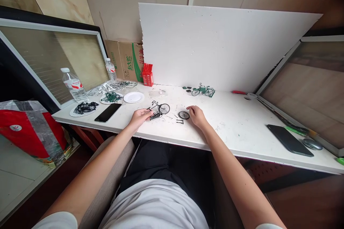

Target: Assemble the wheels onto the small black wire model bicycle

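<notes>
My left hand (140,118) is closed on a black model bicycle (158,110), gripping it at its left end between thumb and fingers. One spoked wheel of it points to the right. My right hand (197,116) rests on the white table with its fingers bent and pinched together; whatever lies between the tips is too small to make out. Just left of those fingers lies a loose black wheel (184,115). A small black stand-like part (180,121) is below the wheel, and several tiny dark pieces are scattered between both hands.
Behind stands a green model bicycle (203,90). To the left are a phone (108,112), a plate of black parts (85,108), a plate of green parts (112,97), a white plate (133,97) and a water bottle (74,85). Another phone (289,140) lies right.
</notes>
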